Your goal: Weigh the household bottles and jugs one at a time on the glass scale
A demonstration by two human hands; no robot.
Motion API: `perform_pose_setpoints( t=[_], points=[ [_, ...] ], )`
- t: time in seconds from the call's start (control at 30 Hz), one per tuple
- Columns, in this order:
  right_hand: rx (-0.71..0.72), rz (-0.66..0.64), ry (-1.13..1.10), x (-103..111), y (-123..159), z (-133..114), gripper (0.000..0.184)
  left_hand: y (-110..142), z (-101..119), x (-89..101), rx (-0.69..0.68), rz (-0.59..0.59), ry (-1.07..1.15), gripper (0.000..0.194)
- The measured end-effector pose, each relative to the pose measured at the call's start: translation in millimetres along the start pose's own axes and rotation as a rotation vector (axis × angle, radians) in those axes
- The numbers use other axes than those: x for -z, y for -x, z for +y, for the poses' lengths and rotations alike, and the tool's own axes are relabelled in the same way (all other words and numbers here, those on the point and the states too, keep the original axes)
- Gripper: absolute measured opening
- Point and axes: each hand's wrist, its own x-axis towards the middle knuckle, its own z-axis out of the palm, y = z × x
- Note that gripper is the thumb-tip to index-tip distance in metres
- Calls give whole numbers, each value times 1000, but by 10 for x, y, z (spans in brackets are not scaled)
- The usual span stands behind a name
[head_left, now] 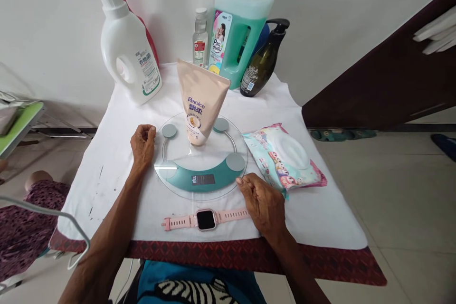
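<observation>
In the head view, the beige Rejoice tube (201, 104) stands near the centre of the frame on the glass scale (199, 157), its long axis close to upright, narrow end down, tilted a little. The left hand (143, 145) lies left of its base, almost level with it, curled into a loose fist with nothing visible inside; it looks nearer. The right hand (263, 204) sits lower right, fingers folded, a fingertip by the scale's rim; whether it grips anything, I can't tell.
</observation>
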Motion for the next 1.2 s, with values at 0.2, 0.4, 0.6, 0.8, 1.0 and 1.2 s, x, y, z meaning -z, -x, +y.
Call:
perform_pose_setpoints(
  t=[0.2, 0.4, 0.6, 0.8, 1.0, 1.2],
  points=[
    [10, 13, -4, 8, -17, -14, 45, 3, 7, 2, -5, 5, 3, 25],
    [-2, -5, 8, -5, -2, 0, 47, -10, -17, -5, 9, -4, 23, 23],
    [-39, -38, -4, -10, 6, 14, 50, 40, 273, 54, -190, 73, -3, 33],
    [-38, -35, 25, 2, -1, -4, 52, 107, 852, -171, -498, -201, -20, 96],
    [5, -29, 9, 8, 3, 25, 50, 175, 995, -468, -531, -294, -80, 96],
    [62, -14, -30, -14, 6, 91, 45, 308, 1030, -480, -421, -212, -141, 70]
  ],
)
